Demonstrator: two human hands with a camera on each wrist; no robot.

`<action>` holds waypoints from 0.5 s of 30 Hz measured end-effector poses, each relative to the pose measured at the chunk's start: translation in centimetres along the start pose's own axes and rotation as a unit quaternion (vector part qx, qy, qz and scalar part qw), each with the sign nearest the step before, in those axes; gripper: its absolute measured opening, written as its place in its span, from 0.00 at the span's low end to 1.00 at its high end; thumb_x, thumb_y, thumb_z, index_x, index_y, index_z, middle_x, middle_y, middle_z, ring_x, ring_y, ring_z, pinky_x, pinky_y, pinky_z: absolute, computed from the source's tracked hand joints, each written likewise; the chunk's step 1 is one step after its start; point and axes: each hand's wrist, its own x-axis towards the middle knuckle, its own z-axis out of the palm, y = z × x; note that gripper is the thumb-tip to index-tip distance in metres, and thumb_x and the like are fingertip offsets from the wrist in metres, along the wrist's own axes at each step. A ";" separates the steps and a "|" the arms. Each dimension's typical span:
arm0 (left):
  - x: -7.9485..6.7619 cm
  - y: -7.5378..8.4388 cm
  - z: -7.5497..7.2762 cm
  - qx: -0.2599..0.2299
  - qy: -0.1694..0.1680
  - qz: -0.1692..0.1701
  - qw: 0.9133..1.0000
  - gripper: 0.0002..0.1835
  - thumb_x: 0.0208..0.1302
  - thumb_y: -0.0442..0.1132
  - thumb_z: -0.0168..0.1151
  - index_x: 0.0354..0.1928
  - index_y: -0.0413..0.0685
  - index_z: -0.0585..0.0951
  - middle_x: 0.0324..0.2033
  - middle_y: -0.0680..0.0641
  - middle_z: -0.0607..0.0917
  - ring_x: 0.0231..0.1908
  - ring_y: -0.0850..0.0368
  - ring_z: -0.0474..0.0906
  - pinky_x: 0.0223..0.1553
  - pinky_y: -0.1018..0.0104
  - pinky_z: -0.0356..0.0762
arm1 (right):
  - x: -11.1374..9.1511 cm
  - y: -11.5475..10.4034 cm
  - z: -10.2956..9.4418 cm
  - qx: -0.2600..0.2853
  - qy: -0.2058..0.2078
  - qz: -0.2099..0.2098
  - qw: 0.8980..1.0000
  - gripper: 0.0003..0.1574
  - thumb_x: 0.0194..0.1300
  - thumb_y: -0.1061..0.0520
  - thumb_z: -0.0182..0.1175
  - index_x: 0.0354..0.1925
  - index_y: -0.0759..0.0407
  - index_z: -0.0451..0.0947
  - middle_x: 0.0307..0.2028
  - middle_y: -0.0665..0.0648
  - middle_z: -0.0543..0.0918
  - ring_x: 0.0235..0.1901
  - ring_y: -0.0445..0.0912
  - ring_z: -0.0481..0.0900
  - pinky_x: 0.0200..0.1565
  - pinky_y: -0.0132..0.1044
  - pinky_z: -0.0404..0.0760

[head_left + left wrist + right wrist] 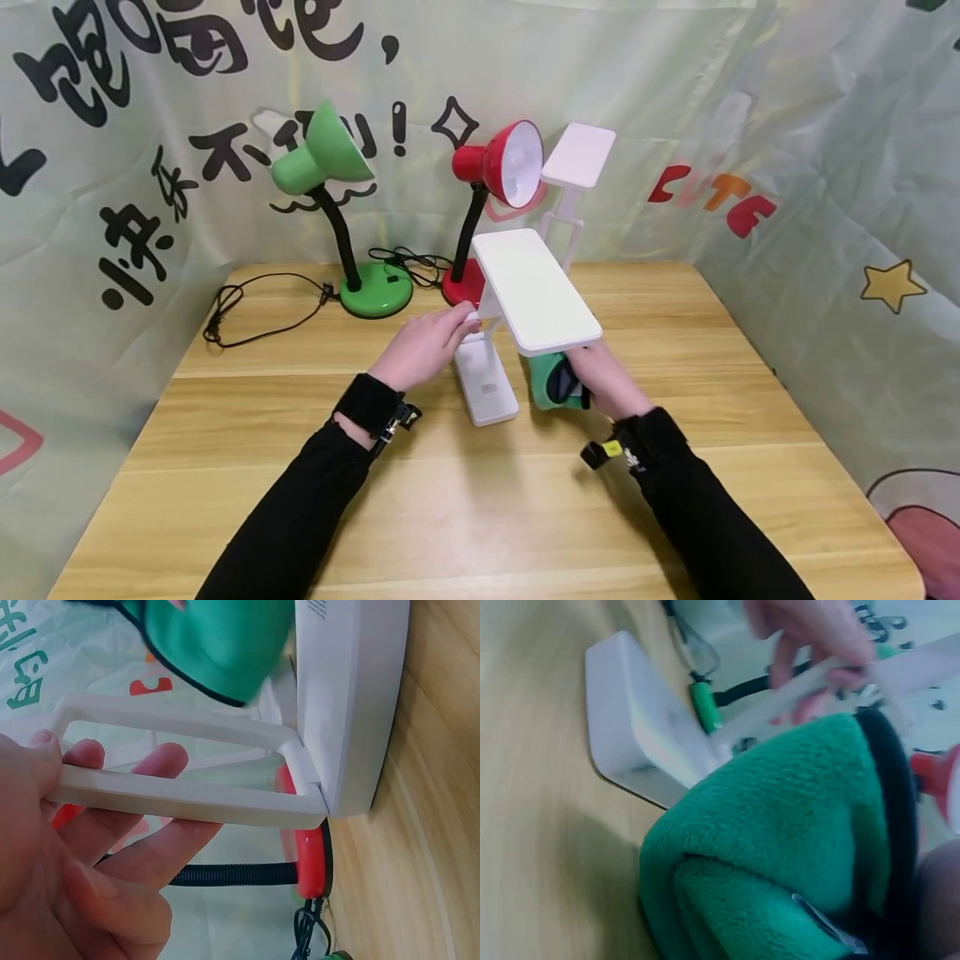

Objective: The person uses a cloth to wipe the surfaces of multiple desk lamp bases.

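Observation:
A white folding desk lamp (pixel 536 292) stands on the table with its flat head tilted over its base (pixel 486 387). My left hand (pixel 423 343) holds the lamp's open-framed arm; in the left wrist view the thumb and fingers curl round one white bar (pixel 187 799). To the lamp's right, under the head, my right hand (pixel 609 382) grips a bunched green cloth (pixel 546 387) with dark edging. The right wrist view shows the folded cloth (pixel 772 832) near the lamp's base (pixel 645 720). Part of the right hand is hidden by the lamp head.
Behind stand a green lamp (pixel 375 292), a red lamp (pixel 517 162) and another white lamp (pixel 579 156). A black cable (pixel 277 337) loops over the back left of the wooden table (pixel 420 517). Printed cloth hangings (pixel 810 142) border it.

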 end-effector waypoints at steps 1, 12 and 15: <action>0.0 0.0 0.0 -0.001 0.000 0.001 1.000 0.12 0.78 0.57 0.38 0.45 0.62 0.68 0.29 0.55 0.76 0.30 0.58 0.72 0.27 0.64 0.66 | 0.7 0.0 0.6 0.011 -0.010 0.008 1.000 0.32 0.75 0.35 0.45 0.63 0.55 0.67 0.50 0.52 0.79 0.46 0.41 0.76 0.53 0.38 0.74; 0.1 0.1 0.1 0.030 0.020 0.011 0.999 0.12 0.78 0.56 0.40 0.45 0.60 0.69 0.26 0.56 0.76 0.29 0.58 0.73 0.30 0.64 0.68 | 4.5 0.1 4.8 -0.045 -0.042 -0.038 0.997 0.45 0.62 0.51 0.66 0.70 0.53 0.55 0.69 0.55 0.61 0.67 0.51 0.59 0.74 0.53 0.52; 0.0 0.3 0.0 0.028 0.020 0.006 0.999 0.12 0.78 0.55 0.40 0.45 0.59 0.69 0.26 0.55 0.76 0.28 0.57 0.73 0.29 0.64 0.68 | 3.6 0.5 4.6 -0.081 -0.053 -0.014 0.995 0.45 0.62 0.52 0.64 0.70 0.56 0.54 0.68 0.57 0.62 0.66 0.52 0.61 0.72 0.54 0.56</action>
